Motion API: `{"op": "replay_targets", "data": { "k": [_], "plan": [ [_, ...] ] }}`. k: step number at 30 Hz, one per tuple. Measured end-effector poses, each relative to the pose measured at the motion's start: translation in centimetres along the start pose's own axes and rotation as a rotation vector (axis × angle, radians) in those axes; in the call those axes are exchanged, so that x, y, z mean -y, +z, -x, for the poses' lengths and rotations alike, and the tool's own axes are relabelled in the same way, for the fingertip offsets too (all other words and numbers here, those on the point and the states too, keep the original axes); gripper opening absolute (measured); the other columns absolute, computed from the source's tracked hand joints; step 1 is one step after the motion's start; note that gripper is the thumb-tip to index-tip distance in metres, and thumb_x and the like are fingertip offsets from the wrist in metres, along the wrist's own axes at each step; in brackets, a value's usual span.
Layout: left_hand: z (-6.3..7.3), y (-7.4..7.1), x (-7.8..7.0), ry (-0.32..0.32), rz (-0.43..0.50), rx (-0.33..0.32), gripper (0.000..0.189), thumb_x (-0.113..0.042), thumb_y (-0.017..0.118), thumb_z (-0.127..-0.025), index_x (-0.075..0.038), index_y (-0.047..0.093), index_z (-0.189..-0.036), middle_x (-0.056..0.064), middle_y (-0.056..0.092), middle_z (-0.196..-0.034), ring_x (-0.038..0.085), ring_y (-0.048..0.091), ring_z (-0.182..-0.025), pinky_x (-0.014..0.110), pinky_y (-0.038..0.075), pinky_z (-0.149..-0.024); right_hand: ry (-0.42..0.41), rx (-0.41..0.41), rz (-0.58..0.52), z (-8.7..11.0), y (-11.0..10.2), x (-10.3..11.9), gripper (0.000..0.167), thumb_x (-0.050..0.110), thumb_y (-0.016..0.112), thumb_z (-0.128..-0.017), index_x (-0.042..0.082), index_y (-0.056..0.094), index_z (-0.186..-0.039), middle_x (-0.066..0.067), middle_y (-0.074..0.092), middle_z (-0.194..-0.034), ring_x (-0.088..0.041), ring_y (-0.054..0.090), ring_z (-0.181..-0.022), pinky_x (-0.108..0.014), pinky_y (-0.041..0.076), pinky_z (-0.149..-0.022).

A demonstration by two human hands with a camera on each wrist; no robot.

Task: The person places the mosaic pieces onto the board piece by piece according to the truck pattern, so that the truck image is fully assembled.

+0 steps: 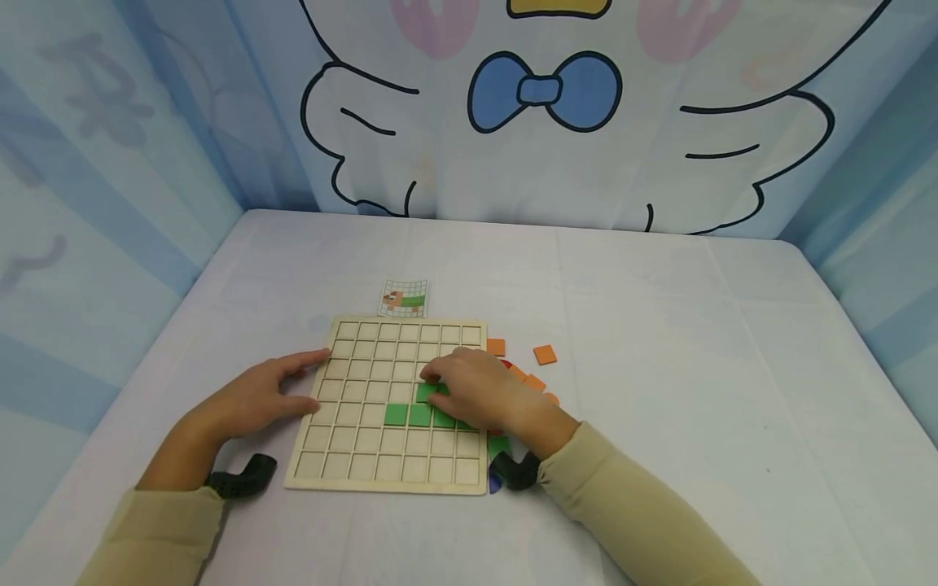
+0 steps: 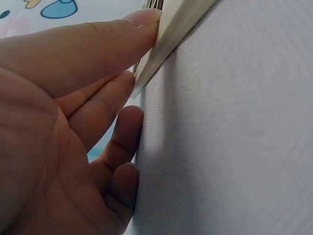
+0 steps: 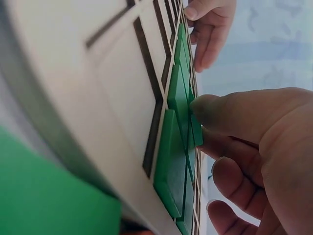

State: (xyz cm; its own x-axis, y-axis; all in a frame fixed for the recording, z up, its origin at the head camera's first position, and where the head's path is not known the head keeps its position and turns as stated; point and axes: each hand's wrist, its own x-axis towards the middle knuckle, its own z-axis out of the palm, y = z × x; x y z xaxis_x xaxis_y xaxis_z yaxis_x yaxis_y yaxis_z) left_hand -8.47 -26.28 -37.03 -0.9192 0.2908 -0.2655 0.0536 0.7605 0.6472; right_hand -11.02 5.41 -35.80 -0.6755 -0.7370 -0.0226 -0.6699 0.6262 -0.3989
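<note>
A wooden grid board (image 1: 348,465) lies flat on the table, with a row of green square tiles (image 1: 396,415) set in its cells. My right hand (image 1: 484,391) is over the board's right half. Its thumb and index finger pinch a green square tile (image 3: 196,123), slightly tilted, in the row above; its far side is hidden by the fingers. At the board's left edge, my left hand (image 1: 252,399) touches the frame with thumb and fingertips, the fingers fairly straight. In the left wrist view, the thumb (image 2: 112,44) presses on the board's rim (image 2: 168,44).
Loose orange tiles (image 1: 545,355) lie right of the board, with a green tile (image 1: 498,445) and a blue piece (image 1: 495,483) partly under the right wrist. A small printed pattern card (image 1: 403,299) lies behind the board. A cartoon-print curtain (image 1: 542,163) stands behind the table.
</note>
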Motion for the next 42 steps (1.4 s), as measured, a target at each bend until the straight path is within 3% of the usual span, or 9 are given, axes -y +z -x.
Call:
{"op": "replay_targets", "data": {
  "k": [21, 42],
  "plan": [
    [-0.09, -0.12, 0.03, -0.003, -0.007, 0.001, 0.076, -0.027, 0.077, -0.088, -0.006, 0.042, -0.152, 0.030, 0.040, -0.150, 0.049, 0.041, -0.133, 0.065, 0.031, -0.106, 0.029, -0.012, 0.003, -0.51, 0.31, 0.15, 0.028, 0.024, 0.068, -0.097, 0.011, 0.070, -0.122, 0.000, 0.071, -0.113, -0.020, 0.063, -0.102, -0.034, 0.051, -0.086],
    [-0.10, 0.00, 0.20, -0.011, 0.005, 0.007, 0.077, -0.028, 0.077, -0.087, -0.006, 0.042, -0.152, 0.030, 0.039, -0.150, 0.050, 0.039, -0.134, 0.065, 0.031, -0.106, 0.049, 0.009, -0.001, -0.56, 0.30, 0.21, 0.031, 0.027, 0.069, -0.096, 0.012, 0.069, -0.123, 0.000, 0.071, -0.115, -0.020, 0.063, -0.105, -0.035, 0.051, -0.089]
  ]
}}
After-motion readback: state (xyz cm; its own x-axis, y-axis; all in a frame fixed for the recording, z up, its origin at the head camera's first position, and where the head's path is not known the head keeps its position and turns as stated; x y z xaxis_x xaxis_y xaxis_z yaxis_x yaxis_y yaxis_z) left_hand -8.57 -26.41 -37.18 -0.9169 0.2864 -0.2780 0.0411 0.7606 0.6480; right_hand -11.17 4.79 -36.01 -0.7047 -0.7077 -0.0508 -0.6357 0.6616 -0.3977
